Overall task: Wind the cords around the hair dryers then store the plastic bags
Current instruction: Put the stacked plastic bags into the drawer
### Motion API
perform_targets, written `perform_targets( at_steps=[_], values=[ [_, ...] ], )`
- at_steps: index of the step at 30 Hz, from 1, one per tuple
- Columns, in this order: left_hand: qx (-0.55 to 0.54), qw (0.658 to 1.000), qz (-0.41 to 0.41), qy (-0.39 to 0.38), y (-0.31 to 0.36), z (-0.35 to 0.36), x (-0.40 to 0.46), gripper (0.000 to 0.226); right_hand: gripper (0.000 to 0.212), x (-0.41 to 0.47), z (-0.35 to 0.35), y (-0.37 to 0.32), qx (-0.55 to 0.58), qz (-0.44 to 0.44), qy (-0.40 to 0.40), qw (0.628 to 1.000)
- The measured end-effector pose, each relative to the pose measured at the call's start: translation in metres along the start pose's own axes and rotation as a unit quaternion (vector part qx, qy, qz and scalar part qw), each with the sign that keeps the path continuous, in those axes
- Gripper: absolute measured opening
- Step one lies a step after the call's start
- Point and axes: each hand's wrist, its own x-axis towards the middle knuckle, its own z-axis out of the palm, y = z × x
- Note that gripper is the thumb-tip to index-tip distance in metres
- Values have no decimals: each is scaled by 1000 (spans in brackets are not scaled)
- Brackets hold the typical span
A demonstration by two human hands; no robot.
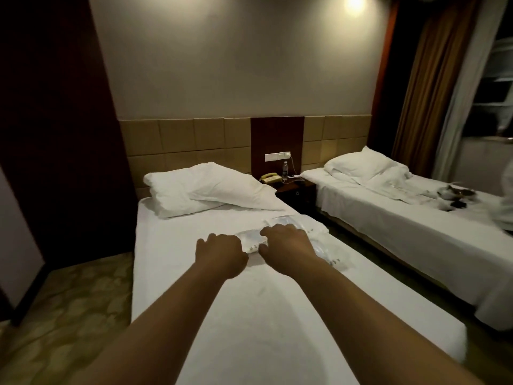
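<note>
Head view: left hand (220, 250) and right hand (286, 243) both pinch the plastic bags (251, 238) on the bed (249, 315); slick film could slide free and unfold

Clear printed plastic bags (327, 247) flat on near bed's white sheet

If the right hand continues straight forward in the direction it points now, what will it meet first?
Probably the clear plastic bags that the right hand already rests on; further along that line lie the white pillows, though depth is hard to judge.
</note>
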Motion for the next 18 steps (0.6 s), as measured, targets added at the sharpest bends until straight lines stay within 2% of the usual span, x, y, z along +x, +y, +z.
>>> perform_targets(
  at_steps=[4,7,12,18],
  values=[
    [-2,999,17,-43,16,7,60,36,42,58,6,27,4,10,16,1000],
    [-1,999,30,-26,24,4,97,32,41,97,14,45,4,16,25,1000],
    [-6,1000,5,-7,35,-5,166,35,46,149,41,79,12,-6,22,1000],
    [-19,999,-28,30,91,16,263,38,52,229,87,178,29,-15,4,999]
  ],
)
